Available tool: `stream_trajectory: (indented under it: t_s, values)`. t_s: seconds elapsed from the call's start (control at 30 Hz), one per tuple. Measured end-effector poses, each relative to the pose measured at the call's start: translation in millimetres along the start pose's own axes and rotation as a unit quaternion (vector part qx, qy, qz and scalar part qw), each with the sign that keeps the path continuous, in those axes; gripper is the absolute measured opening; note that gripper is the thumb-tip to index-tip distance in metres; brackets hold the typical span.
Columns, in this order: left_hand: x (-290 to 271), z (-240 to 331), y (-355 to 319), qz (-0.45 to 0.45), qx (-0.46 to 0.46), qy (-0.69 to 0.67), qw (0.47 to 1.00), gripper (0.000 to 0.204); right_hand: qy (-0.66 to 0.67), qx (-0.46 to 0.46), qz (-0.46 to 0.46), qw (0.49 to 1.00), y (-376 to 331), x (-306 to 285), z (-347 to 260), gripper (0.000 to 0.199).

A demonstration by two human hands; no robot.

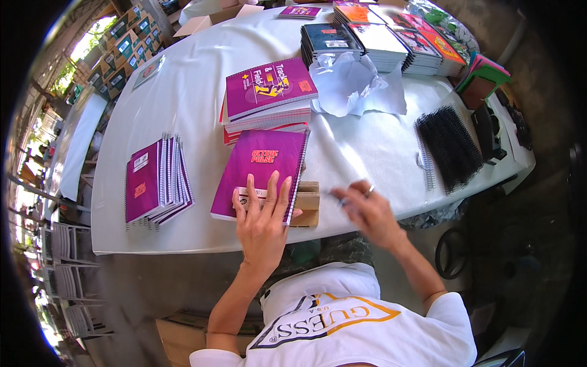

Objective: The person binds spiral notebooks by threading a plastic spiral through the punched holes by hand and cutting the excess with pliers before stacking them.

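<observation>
A closed notebook [264,160] with a purple cover, red-orange lettering and a partly covered white label is laid flat on the white-covered desk [168,95], turned slightly askew. Its pages are bound by a dark coil along the right edge. Just beside that edge a brown cardboard block [307,205] is placed; farther right, a small dark item [335,197], blurred, is held.

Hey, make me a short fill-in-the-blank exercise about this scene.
The left hand rests on a spiral notebook coloured ____.
The right hand, wearing a ring, is on the cardboard piece's ____ side.
The massed binding coils are mostly coloured ____.

Missing words: purple; right; black.
</observation>
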State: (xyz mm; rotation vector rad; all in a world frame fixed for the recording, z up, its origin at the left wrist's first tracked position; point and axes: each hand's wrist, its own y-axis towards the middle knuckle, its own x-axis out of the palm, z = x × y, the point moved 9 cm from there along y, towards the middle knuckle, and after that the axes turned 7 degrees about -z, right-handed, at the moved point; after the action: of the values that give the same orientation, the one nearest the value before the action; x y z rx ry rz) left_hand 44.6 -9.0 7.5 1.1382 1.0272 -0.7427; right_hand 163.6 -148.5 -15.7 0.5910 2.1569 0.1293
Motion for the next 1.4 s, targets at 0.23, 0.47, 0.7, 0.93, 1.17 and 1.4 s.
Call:
stream_trajectory:
  t_s: [0.23,0.47,0.7,0.93,1.17,1.4]
  values:
    - [-0.2,4.8,3.6,0.013,-0.015,0.0,1.0,0.065,-0.026,-0.076,0.038,0.996,-4.6,18.9,-46.7,0.047]
    - [-1.3,1.5,3.5,0.015,-0.023,-0.029,0.999,0.066,0.304,0.111,-0.178,0.929,4.3,49.1,-21.1,0.035]
    - [-52.7,-47.6,-0.6,0.059,-0.05,-0.078,0.994,0.052,0.247,-0.01,-0.211,0.946,44.7,14.5,-16.0,0.029]
    - [-154.3,-219.0,-4.4,0.256,-0.137,-0.146,0.946,0.049,-0.183,0.127,-0.011,0.975,42.1,-24.0,128.8,0.027]
    - [-25.3,-363.0,-69.9,-0.121,-0.222,-0.084,0.964,0.065,-0.033,-0.001,0.144,0.989,136.3,-43.2,92.2,0.021]
    - [-56.7,-322.9,-50.3,0.017,-0.189,-0.052,0.981,0.068,-0.104,0.246,0.095,0.959,261.7,-45.1,158.6,0.046]
